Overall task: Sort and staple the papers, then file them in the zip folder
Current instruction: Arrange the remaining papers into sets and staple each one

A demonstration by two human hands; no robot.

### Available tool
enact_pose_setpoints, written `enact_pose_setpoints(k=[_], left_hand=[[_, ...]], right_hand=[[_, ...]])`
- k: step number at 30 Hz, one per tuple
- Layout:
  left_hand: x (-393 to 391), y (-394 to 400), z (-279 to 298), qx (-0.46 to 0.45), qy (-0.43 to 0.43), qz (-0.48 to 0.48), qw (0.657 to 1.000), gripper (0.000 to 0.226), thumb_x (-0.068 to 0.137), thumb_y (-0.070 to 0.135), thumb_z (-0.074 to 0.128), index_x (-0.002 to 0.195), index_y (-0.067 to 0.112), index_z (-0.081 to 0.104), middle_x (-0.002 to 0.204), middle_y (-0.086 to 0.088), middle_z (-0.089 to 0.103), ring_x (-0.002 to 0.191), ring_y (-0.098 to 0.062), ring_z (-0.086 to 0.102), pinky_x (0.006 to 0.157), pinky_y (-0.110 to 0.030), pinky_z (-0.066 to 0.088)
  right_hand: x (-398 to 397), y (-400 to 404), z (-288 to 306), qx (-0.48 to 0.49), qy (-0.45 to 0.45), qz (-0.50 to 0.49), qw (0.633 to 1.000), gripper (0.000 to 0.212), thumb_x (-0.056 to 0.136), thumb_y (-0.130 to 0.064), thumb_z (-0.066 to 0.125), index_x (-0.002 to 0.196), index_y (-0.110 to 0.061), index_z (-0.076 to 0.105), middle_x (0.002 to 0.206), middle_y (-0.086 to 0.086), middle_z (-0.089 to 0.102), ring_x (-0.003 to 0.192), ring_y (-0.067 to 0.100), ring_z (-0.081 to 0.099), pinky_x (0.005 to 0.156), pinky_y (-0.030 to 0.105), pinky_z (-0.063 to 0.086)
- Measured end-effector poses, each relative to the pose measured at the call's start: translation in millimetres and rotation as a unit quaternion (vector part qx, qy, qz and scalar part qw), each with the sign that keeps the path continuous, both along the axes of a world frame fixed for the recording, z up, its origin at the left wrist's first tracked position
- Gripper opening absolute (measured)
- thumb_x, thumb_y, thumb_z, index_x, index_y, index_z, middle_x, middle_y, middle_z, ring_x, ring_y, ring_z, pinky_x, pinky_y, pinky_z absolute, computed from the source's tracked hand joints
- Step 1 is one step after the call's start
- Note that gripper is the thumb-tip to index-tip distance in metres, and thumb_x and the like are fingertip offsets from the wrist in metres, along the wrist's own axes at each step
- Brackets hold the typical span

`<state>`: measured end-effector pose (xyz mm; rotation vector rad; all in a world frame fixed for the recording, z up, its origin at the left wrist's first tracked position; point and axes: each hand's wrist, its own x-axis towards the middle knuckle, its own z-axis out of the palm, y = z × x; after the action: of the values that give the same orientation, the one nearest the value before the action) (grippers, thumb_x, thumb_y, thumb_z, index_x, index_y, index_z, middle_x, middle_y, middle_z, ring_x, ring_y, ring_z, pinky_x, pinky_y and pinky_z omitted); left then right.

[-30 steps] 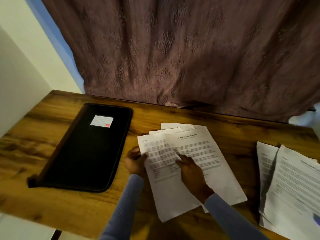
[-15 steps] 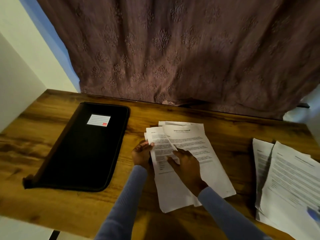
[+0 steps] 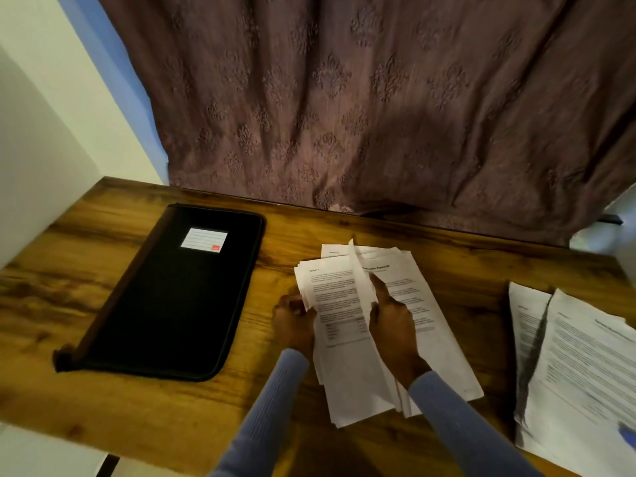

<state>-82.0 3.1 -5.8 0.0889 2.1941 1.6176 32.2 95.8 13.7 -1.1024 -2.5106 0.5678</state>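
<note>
A loose stack of printed white papers (image 3: 347,366) lies in the middle of the wooden table (image 3: 172,407). My left hand (image 3: 294,321) grips the stack's left edge, thumb on top. My right hand (image 3: 392,321) holds one sheet by its right edge and lifts it, so the sheet stands nearly on edge; the forefinger points forward beside it. More sheets (image 3: 423,304) lie fanned out underneath. A black zip folder (image 3: 172,297) with a white label lies shut on the left. No stapler is in view.
A second pile of printed papers (image 3: 578,373) sits at the table's right edge, partly cut off. A purple patterned curtain (image 3: 344,115) hangs behind the table. A white wall stands at the left.
My right hand has raised the top sheet from flat to almost upright. My left hand has slid onto the stack's left edge. The papers are drawn closer together.
</note>
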Motion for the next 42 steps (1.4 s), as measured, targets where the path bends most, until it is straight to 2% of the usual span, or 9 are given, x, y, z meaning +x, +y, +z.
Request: enact_pose_setpoints(k=[4,7,12,16,20,29,33,37,42], left_hand=[[0.5,2.3,3.3,0.002,-0.002,0.012,1.000,0.019,0.083,0.008,0.067,0.100,0.011,0.058,0.098,-0.001,0.060,0.086,-0.017,0.056,0.075,-0.026,0.046],[-0.2,2.4,2.4,0.030,-0.005,0.019,0.999,0.020,0.082,0.009,0.068,0.101,0.006,0.062,0.101,-0.004,0.065,0.088,-0.021,0.060,0.082,-0.032,0.051],[-8.2,3.0,4.4,0.106,-0.152,-0.037,0.982,0.006,0.085,0.014,0.066,0.088,0.011,0.070,0.088,-0.014,0.069,0.082,-0.035,0.064,0.080,-0.048,0.054],[-8.3,6.1,15.4,0.131,-0.251,-0.071,0.956,0.015,0.094,0.017,0.053,0.097,0.010,0.065,0.086,-0.009,0.066,0.082,-0.025,0.060,0.085,-0.044,0.050],[-8.0,0.6,14.2,0.125,-0.249,-0.054,0.959,0.019,0.096,0.019,0.047,0.099,0.010,0.063,0.090,-0.013,0.068,0.085,-0.032,0.064,0.084,-0.052,0.052],[-16.5,0.2,3.5,0.065,-0.182,-0.018,0.981,0.012,0.089,0.014,0.060,0.094,0.006,0.067,0.098,-0.017,0.069,0.083,-0.037,0.067,0.079,-0.053,0.055],[-14.5,0.5,5.5,0.066,-0.155,-0.018,0.986,0.021,0.084,0.022,0.067,0.096,0.004,0.067,0.092,-0.012,0.071,0.082,-0.032,0.068,0.079,-0.050,0.056],[-8.8,3.3,12.8,0.102,-0.147,-0.064,0.982,0.027,0.088,0.028,0.062,0.085,0.001,0.066,0.079,-0.012,0.069,0.072,-0.026,0.064,0.066,-0.036,0.056],[-2.0,4.9,8.1,0.087,-0.128,-0.091,0.984,0.017,0.090,0.021,0.059,0.098,0.009,0.068,0.095,-0.008,0.070,0.085,-0.025,0.066,0.074,-0.037,0.056]], right_hand=[[0.3,-1.3,-4.2,0.010,0.010,0.039,0.999,0.040,0.076,0.005,0.068,0.114,-0.006,0.063,0.100,0.017,0.068,0.079,0.032,0.068,0.065,0.034,0.056],[-6.6,-8.8,-3.3,0.047,0.003,0.038,0.998,0.021,0.079,-0.017,0.071,0.098,-0.009,0.068,0.092,0.010,0.070,0.078,0.027,0.069,0.064,0.028,0.055],[-24.8,-21.7,-5.1,0.051,-0.042,0.034,0.997,0.071,0.084,-0.071,0.026,0.104,-0.016,0.066,0.091,0.002,0.070,0.079,0.018,0.067,0.061,0.023,0.052],[-34.1,-22.1,-1.7,-0.010,-0.056,0.060,0.997,0.041,0.089,-0.048,0.048,0.107,-0.014,0.063,0.102,0.004,0.066,0.091,0.020,0.064,0.076,0.026,0.051],[-34.1,-17.9,0.0,-0.064,-0.012,0.028,0.998,0.022,0.092,-0.031,0.053,0.101,-0.012,0.062,0.101,0.004,0.065,0.091,0.019,0.064,0.079,0.021,0.051],[-13.7,-2.5,9.0,0.002,-0.004,0.011,1.000,0.040,0.089,-0.021,0.059,0.127,-0.017,0.049,0.103,0.008,0.064,0.080,0.022,0.065,0.069,0.029,0.055],[-16.9,-6.0,8.3,-0.020,-0.041,0.064,0.997,0.025,0.093,-0.025,0.051,0.111,-0.011,0.061,0.110,0.009,0.064,0.096,0.022,0.063,0.082,0.022,0.049],[-25.5,-20.8,5.7,-0.020,-0.009,0.067,0.998,0.045,0.086,-0.051,0.051,0.099,-0.010,0.065,0.095,0.007,0.066,0.086,0.023,0.064,0.071,0.029,0.051],[-31.6,-20.7,5.8,-0.061,-0.062,0.033,0.996,0.027,0.094,-0.030,0.048,0.107,-0.009,0.059,0.104,0.008,0.064,0.094,0.022,0.062,0.080,0.025,0.050]])
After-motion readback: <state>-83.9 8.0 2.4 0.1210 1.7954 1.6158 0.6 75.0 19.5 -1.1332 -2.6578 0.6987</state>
